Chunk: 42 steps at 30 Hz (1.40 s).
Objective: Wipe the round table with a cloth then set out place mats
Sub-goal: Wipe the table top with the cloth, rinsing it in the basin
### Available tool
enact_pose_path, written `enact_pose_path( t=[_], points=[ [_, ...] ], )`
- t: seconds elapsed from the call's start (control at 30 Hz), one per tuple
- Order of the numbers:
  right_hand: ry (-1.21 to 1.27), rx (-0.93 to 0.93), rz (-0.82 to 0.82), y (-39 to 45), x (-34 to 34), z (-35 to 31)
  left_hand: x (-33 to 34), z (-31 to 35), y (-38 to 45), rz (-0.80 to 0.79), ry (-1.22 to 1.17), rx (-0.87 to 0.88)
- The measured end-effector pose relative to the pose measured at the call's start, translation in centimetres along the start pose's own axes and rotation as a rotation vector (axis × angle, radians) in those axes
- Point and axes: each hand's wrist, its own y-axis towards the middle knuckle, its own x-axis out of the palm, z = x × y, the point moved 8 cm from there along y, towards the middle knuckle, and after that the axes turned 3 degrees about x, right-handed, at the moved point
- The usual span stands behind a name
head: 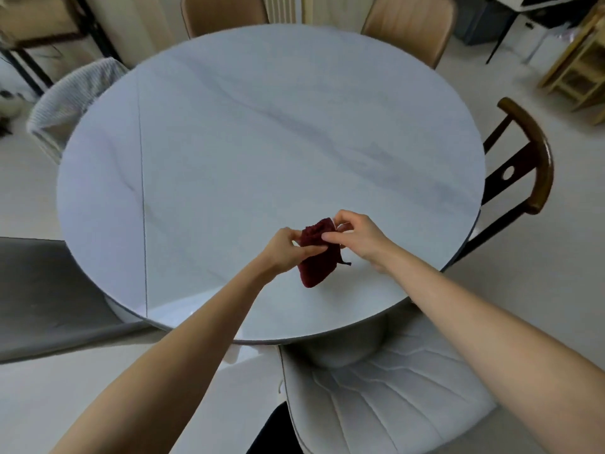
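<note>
No readable text, labels, brands or numbers showing anywhere; nothing legible standing on the table [229, 142], the cloth [316, 257] or the chairs.

Fuzzy dark-red cloth [317, 257]; smooth marble-look table [248, 132].

Chairs ring it: white padded chair [386, 398] nearest, dark wooden chair [527, 158] right, two tan chairs [409, 24] far side.
</note>
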Motion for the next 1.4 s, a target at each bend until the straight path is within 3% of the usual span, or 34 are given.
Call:
enact_pose_path(
  t=[0.13, 0.3, 0.4, 0.57, 0.7, 0.8, 0.9, 1.07, 1.2, 1.3, 1.4],
  points=[
    [0.046, -0.077, -0.079, 1.3, -1.1, -1.8, 1.8, 1.1, -0.3, -0.124, -0.378, -0.101],
    [0.103, -0.081, -0.245, 1.3, -1.9, -2.4, 3.0, 1.4, -1.4, 0.174, -0.659, -0.135],
    [0.058, -0.133, -0.355, 0.7, -2.3, -2.9, 4.0, 1.8, -2.9, 0.233, -0.726, -0.096],
    [-0.07, -0.263, -0.281, 0.2, -3.9, -4.4, 3.7, 1.2, -6.5, 0.299, -0.461, -0.151],
    [-0.205, -0.385, -0.183, 0.4, -3.3, -6.8, 1.1, 0.6, -9.2, 0.416, 0.041, -0.298],
    [-0.298, -0.403, -0.117, 0.4, -2.8, -7.5, -0.2, 0.7, -10.8, 0.366, 0.452, -0.357],
    [-0.249, -0.337, -0.219, 0.2, -1.3, -7.4, -0.2, -0.2, -12.0, 0.277, 0.359, -0.322],
    [-0.105, -0.236, -0.414, -0.7, 1.0, -7.5, 3.3, 0.2, -12.8, 0.006, 0.167, -0.105],
    [-0.002, -0.142, -0.493, -0.9, 1.8, -6.6, 3.3, 1.3, -12.5, 0.297, -0.144, 0.026],
    [0.028, -0.079, -0.526, -0.8, 2.3, -5.7, 3.5, 0.4, -12.1, 0.196, -0.187, -0.108],
    [0.027, -0.073, -0.483, -0.5, 2.2, -5.6, 3.9, -0.3, -11.9, 0.054, 0.094, -0.242]
  ],
)
